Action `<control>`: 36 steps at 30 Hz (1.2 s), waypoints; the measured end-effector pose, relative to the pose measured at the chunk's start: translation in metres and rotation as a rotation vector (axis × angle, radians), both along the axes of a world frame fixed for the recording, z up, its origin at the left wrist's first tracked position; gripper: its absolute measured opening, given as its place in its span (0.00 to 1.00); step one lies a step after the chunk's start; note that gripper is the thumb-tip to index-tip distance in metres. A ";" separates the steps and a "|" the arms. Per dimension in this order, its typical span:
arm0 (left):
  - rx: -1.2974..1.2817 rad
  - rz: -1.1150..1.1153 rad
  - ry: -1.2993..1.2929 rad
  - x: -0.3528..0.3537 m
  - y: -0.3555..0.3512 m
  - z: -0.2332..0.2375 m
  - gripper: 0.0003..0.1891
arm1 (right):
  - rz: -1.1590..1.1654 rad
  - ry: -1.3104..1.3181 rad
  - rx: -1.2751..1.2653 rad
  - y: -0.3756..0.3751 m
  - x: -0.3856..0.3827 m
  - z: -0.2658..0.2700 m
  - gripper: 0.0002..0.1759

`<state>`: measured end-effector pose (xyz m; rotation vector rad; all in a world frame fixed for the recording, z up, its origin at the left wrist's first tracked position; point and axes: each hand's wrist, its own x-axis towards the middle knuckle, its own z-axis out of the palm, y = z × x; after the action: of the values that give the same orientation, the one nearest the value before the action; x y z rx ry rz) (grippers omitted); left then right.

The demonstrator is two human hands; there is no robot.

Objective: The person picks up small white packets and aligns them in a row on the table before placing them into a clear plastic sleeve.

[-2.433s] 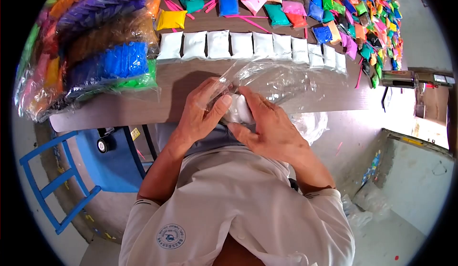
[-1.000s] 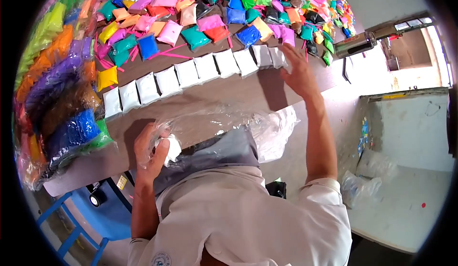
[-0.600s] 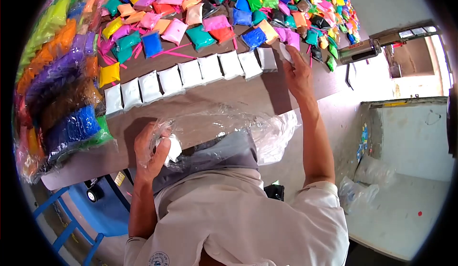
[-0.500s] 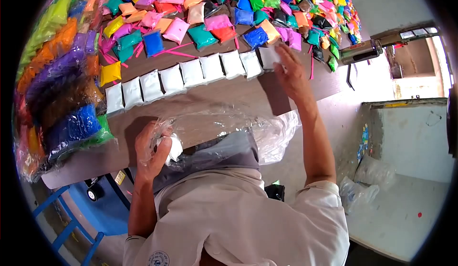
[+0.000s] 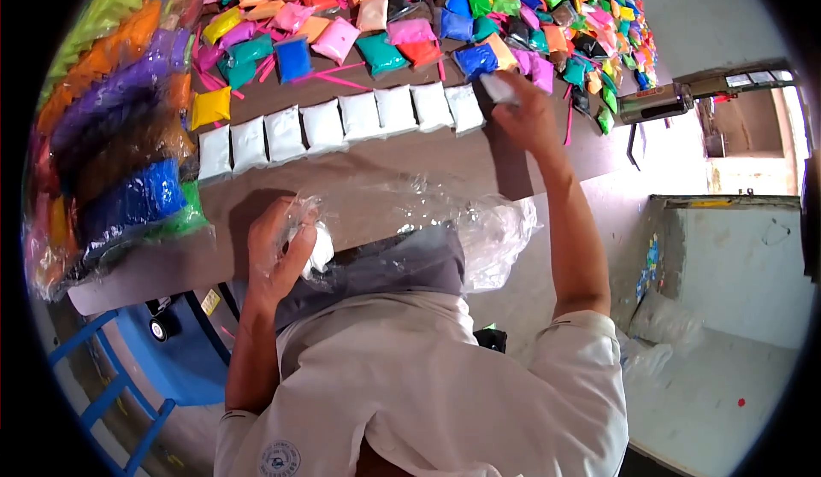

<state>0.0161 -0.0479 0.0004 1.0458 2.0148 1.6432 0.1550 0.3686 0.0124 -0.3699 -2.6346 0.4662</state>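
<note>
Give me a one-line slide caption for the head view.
Right hand holds one white packet beside a row of eight others; left hand grips a clear plastic bag.

Brt R side, glare on plastic bag (image 5: 421, 207), fisheye warp.

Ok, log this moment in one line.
left hand: holds clear bag, white bundle | right hand: holds white packet | packet row: on table

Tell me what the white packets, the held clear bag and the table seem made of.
White packets: probably smooth plastic film, faintly shiny at edges; contents unclear. Clear bag: thin, glossy plastic, see-through with bright crinkles. Table: perhaps wood or laminate; flat, dull-brown top.
</note>
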 end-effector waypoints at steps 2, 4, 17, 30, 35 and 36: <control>0.027 0.004 -0.010 0.001 -0.001 -0.001 0.11 | -0.263 0.023 -0.372 0.010 0.018 -0.001 0.28; 0.045 0.008 -0.006 0.001 -0.002 -0.004 0.12 | -0.304 0.275 -0.677 -0.010 0.031 0.030 0.27; 0.060 -0.005 0.001 -0.002 0.000 -0.005 0.10 | 0.198 -0.286 -0.914 -0.233 0.034 0.099 0.22; 0.132 0.120 -0.084 0.003 0.001 -0.006 0.08 | 0.105 -0.394 -0.680 -0.260 -0.016 0.071 0.43; 0.120 0.123 -0.121 0.004 0.002 -0.005 0.08 | 0.207 -0.388 -0.708 -0.248 -0.005 0.062 0.42; 0.123 0.114 -0.102 0.003 0.002 -0.007 0.08 | 0.221 -0.398 -0.710 -0.247 -0.004 0.059 0.40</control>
<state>0.0188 -0.0464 -0.0067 0.8819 1.9609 1.8604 0.1509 0.1213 0.0713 -0.4142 -2.8111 1.5540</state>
